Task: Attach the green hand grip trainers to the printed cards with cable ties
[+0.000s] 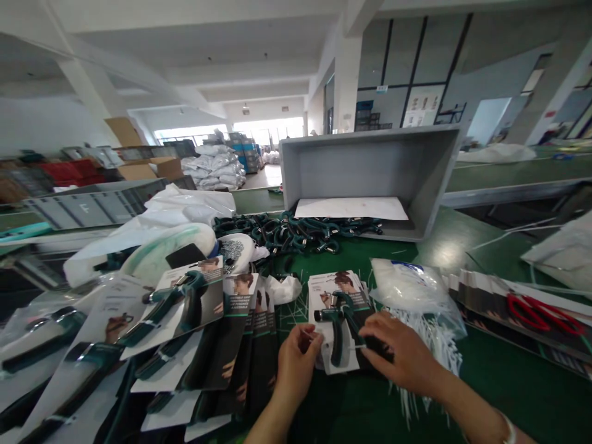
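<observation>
A dark green hand grip strengthener [337,342] lies on a printed backing card [319,293] in front of me, on top of other cards. My left hand [296,361] is at the card's left edge, thumb and fingers pinched together; what is between them is too small to make out. At the right handle is my right hand [407,351], its fingers closed near a thin white cable tie [358,346] that crosses the handle. Loose white cable ties [435,339] spill from a clear plastic bag [402,283] beyond my right wrist.
Carded grip strengtheners [185,302] overlap in a pile at left. More green grips [296,233] lie before a tipped grey crate [370,160]. A white tub of small metal parts [235,251] stands behind the pile. Red-handled scissors [546,314] rest on stacked cards at right.
</observation>
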`<state>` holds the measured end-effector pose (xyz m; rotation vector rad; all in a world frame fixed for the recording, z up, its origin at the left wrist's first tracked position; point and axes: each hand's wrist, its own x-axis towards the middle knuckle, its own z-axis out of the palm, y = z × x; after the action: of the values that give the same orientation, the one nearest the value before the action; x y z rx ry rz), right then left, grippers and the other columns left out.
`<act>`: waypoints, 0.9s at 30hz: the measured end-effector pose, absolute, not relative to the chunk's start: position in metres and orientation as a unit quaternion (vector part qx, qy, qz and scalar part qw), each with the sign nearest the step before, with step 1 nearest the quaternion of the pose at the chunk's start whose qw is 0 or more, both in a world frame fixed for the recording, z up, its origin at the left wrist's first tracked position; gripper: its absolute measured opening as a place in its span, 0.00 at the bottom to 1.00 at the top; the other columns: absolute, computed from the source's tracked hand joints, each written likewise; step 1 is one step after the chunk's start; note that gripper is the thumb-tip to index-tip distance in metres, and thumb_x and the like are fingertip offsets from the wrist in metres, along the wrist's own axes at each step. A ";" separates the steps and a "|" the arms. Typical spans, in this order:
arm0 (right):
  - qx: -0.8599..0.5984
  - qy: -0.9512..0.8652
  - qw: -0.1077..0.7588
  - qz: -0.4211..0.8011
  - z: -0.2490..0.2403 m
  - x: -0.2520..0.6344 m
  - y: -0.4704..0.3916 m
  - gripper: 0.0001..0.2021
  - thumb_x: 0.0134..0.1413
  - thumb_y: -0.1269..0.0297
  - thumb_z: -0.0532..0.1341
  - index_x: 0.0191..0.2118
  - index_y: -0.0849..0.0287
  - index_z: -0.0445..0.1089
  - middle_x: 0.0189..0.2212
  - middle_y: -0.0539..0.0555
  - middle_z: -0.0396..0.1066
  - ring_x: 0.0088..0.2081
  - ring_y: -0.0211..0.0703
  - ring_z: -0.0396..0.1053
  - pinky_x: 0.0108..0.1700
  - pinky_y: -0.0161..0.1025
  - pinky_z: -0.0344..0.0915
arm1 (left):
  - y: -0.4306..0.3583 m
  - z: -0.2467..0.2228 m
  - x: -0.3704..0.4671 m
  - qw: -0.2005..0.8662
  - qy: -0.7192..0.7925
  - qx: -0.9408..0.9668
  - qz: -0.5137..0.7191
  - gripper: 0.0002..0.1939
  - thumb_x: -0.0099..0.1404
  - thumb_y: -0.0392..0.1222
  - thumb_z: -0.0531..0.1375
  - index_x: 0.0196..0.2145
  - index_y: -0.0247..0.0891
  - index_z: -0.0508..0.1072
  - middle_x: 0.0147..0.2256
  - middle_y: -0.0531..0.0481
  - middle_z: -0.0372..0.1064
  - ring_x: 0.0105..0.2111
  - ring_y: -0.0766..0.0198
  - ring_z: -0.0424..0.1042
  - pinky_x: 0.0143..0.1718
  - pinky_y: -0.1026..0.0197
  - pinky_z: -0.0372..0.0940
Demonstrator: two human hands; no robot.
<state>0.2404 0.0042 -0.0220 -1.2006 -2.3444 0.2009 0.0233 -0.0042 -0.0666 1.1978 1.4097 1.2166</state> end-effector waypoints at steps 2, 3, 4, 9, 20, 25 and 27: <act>-0.455 -0.873 0.168 0.048 -0.017 0.238 -0.002 0.07 0.50 0.62 0.57 0.34 0.56 0.70 0.35 0.56 0.66 0.37 0.46 0.65 0.37 0.41 0.63 | -0.002 -0.069 0.027 0.465 0.551 0.467 0.511 0.14 0.53 0.47 0.61 0.32 0.34 0.69 0.24 0.51 0.68 0.24 0.66 0.68 0.24 0.66 0.63; -0.460 -0.876 0.141 0.031 -0.016 0.235 -0.005 0.07 0.51 0.64 0.56 0.32 0.56 0.71 0.34 0.56 0.66 0.36 0.46 0.64 0.35 0.41 0.62 | -0.001 -0.069 0.029 0.464 0.546 0.464 0.521 0.13 0.53 0.47 0.61 0.32 0.34 0.70 0.25 0.51 0.69 0.25 0.65 0.69 0.25 0.66 0.63; -0.462 -0.878 0.127 0.014 -0.016 0.231 -0.006 0.07 0.52 0.66 0.55 0.30 0.57 0.70 0.33 0.56 0.66 0.35 0.45 0.64 0.34 0.40 0.62 | 0.000 -0.070 0.031 0.461 0.541 0.467 0.526 0.13 0.53 0.46 0.61 0.32 0.34 0.70 0.26 0.50 0.70 0.26 0.64 0.70 0.27 0.65 0.64; -0.438 -0.877 0.197 0.016 -0.023 0.213 -0.004 0.09 0.56 0.67 0.52 0.32 0.58 0.70 0.32 0.56 0.68 0.35 0.44 0.65 0.35 0.39 0.62 | -0.001 -0.068 0.036 0.339 0.519 0.600 0.505 0.08 0.58 0.40 0.56 0.34 0.37 0.74 0.30 0.48 0.74 0.30 0.63 0.72 0.35 0.62 0.66; -0.530 -0.725 0.391 0.200 -0.050 0.197 0.008 0.14 0.49 0.62 0.58 0.44 0.57 0.67 0.31 0.53 0.74 0.32 0.43 0.71 0.37 0.41 0.67 | -0.001 -0.062 0.030 0.184 0.498 0.744 0.405 0.13 0.62 0.33 0.52 0.37 0.42 0.75 0.32 0.50 0.72 0.32 0.67 0.71 0.34 0.67 0.65; -0.529 -0.722 0.384 0.227 -0.044 0.196 0.008 0.15 0.48 0.62 0.58 0.43 0.57 0.68 0.31 0.53 0.74 0.34 0.44 0.71 0.39 0.41 0.66 | 0.000 -0.064 0.031 0.183 0.500 0.744 0.403 0.13 0.62 0.34 0.52 0.37 0.42 0.75 0.32 0.49 0.72 0.32 0.67 0.71 0.34 0.68 0.65; -0.530 -0.726 0.370 0.235 -0.041 0.196 0.008 0.15 0.48 0.62 0.58 0.43 0.58 0.68 0.31 0.53 0.74 0.33 0.44 0.70 0.38 0.40 0.65 | -0.001 -0.064 0.031 0.188 0.499 0.743 0.404 0.13 0.62 0.34 0.52 0.37 0.42 0.75 0.33 0.49 0.72 0.32 0.67 0.71 0.35 0.67 0.65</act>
<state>0.1965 0.0081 -0.0408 -1.3588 -1.8620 0.6040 0.0309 -0.0010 -0.0637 2.0915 1.4034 1.1376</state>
